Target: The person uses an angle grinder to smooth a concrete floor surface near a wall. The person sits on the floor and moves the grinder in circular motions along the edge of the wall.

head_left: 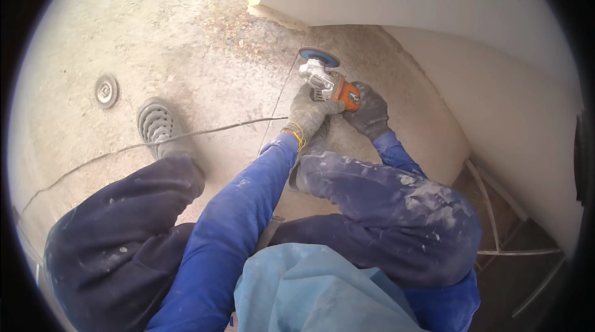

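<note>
An angle grinder (347, 96) with an orange body and a grey metal head is held up in front of my knees. Its blue-faced round disc (320, 57) points away from me, close to the lower edge of a large white curved panel (427, 40). My left hand (307, 112), in a dusty grey glove, is closed around the near side of the grinder by its head. Around the orange rear part my right hand (371, 113) is closed, in a darker grey glove. A dark cable (204, 132) runs in from the left and disappears behind my left wrist.
On the dusty concrete floor (229, 96) at left lies a loose round disc (106, 91), near my left shoe (160, 124). The white panel curves down along the right side. Below it, a metal frame (517, 252) stands by my right knee. Small debris (245, 40) is scattered beyond.
</note>
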`<control>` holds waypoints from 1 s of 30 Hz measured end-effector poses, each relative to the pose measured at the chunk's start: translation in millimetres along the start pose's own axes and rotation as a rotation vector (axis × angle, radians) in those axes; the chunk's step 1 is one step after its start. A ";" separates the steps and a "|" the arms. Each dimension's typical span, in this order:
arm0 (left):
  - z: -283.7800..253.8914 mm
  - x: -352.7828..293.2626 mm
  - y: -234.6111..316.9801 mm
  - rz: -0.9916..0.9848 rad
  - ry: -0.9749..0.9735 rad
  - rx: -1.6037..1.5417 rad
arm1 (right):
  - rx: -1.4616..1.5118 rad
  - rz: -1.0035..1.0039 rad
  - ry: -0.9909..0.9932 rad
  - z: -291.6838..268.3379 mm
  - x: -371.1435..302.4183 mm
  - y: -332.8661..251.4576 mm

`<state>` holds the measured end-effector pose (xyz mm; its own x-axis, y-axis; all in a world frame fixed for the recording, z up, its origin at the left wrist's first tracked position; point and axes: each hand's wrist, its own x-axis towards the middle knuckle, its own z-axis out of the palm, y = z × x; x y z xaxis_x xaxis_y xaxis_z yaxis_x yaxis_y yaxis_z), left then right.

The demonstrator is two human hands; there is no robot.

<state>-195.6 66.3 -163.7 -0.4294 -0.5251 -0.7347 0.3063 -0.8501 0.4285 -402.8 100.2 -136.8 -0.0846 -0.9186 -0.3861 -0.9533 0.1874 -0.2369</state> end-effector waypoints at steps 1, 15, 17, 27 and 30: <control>3.5 5.7 2.0 -0.032 0.011 -0.090 | -0.028 -0.012 0.008 0.4 0.6 0.4; 18.9 24.8 2.7 0.033 0.188 -0.277 | -0.092 -0.101 -0.073 7.2 19.5 -8.6; 15.1 27.6 2.5 0.009 0.163 -0.285 | -0.086 -0.017 -0.158 3.9 21.2 -11.3; -3.9 45.8 10.4 0.043 -0.014 -0.115 | -0.064 0.152 -0.425 -17.6 47.3 -27.5; -6.1 55.2 14.3 0.106 -0.064 0.057 | 0.019 0.134 -0.369 -18.4 49.8 -19.4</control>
<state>-209.7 25.4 -201.4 -0.4513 -0.6122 -0.6493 0.3051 -0.7896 0.5324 -393.9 44.4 -135.0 -0.0949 -0.6991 -0.7087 -0.9352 0.3067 -0.1773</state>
